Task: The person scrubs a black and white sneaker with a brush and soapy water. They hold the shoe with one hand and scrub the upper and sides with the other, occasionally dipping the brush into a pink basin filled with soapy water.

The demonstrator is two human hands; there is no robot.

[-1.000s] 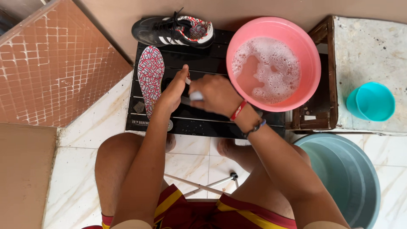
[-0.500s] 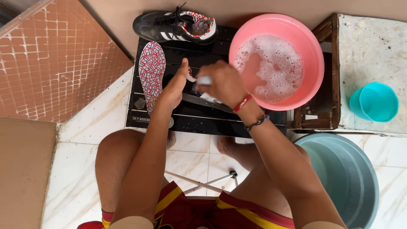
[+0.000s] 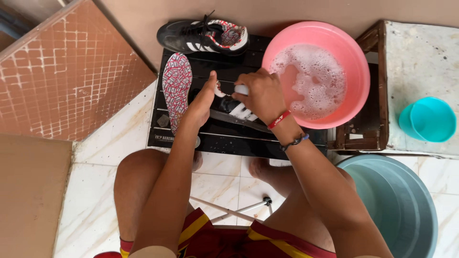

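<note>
A black sneaker with white stripes (image 3: 236,109) lies on a black slatted crate (image 3: 224,138) in front of me. My left hand (image 3: 203,98) presses against its left end and steadies it. My right hand (image 3: 260,93) is closed around a white brush (image 3: 241,89) held on top of the sneaker. A patterned red and white insole (image 3: 176,86) lies flat on the crate just left of my left hand. The second black sneaker (image 3: 205,34) rests at the crate's far edge.
A pink basin (image 3: 356,95) of soapy water stands at the crate's right end. Further right a teal cup (image 3: 428,119) sits on a stone-topped stand (image 3: 420,57). A large grey tub (image 3: 392,205) is by my right knee. A brown tiled panel (image 3: 71,71) leans at the left.
My right hand with the brush has moved forward along the sneaker, towards the pink basin. My left hand has kept its hold on the shoe.
</note>
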